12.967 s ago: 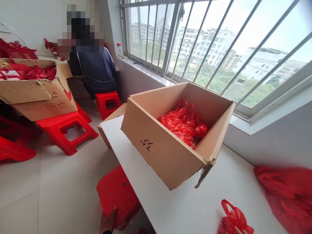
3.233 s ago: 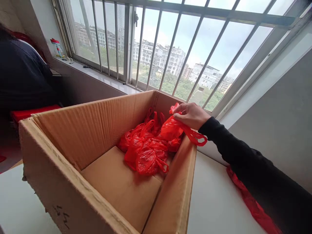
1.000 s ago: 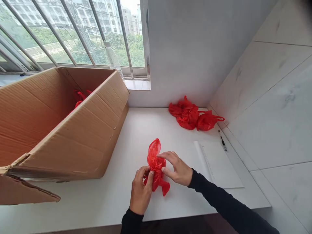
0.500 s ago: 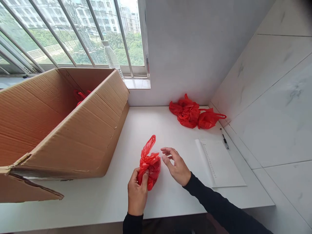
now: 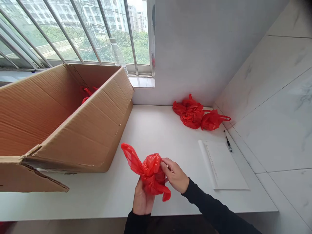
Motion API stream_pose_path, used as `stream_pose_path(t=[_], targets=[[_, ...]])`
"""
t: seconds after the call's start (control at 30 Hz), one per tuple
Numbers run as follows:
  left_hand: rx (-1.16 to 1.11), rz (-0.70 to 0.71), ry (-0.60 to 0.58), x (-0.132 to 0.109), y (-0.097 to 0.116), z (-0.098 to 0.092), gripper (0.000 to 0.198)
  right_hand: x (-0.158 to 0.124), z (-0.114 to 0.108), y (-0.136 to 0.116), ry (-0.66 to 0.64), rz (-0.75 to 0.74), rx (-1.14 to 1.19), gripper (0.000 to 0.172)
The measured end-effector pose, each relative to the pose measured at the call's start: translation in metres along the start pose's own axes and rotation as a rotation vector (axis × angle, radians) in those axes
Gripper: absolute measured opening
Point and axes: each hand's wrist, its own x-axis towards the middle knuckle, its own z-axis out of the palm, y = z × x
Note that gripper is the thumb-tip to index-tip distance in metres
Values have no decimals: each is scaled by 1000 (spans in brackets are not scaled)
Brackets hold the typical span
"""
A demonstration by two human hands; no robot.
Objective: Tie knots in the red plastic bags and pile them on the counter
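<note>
The right hand (image 5: 177,176) clamps the right edge of the bag (image 5: 152,175) between thumb and fingers; the left hand (image 5: 143,201) supports the bag from below, its fingers largely hidden, so their closure cannot be determined. The bag is located between both hands, above the table (image 5: 185,203) near its front edge, handle (image 5: 131,158) extending to the upper left, with the box (image 5: 90,133) well apart at left.
</note>
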Motion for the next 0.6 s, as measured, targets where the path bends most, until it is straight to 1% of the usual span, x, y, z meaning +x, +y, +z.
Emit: stream_pose_path(t=[0.03,0.07,0.1,0.13,0.2,0.27,0.37,0.43,0.6], targets=[[2,5,10,1,-1,1,39,-2,2,-1,71,-35,-71,43],[18,29,22,1,-1,2,38,-5,3,-2,120,-63,-91,43],[46,63,30,1,1,2,38,-7,3,-4,132,-75,-57,43],[80,101,30,1,3,3,40,-9,2,-6,110,-71,13,44],[156,165,21,-1,7,2,44,-11,-1,-11,25,-53,149,46],[236,208,-5,-3,11,1,47,-12,-4,-13,-30,-51,175,44],[354,227,-101,-6,13,2,50,-10,-7,-11,6,-47,169,36],[400,228,-157,-8,13,4,55,-7,-9,-7,37,-39,211,32],[440,229,-185,-9,16,10,60,-4,-12,-1,50,-28,325,30]])
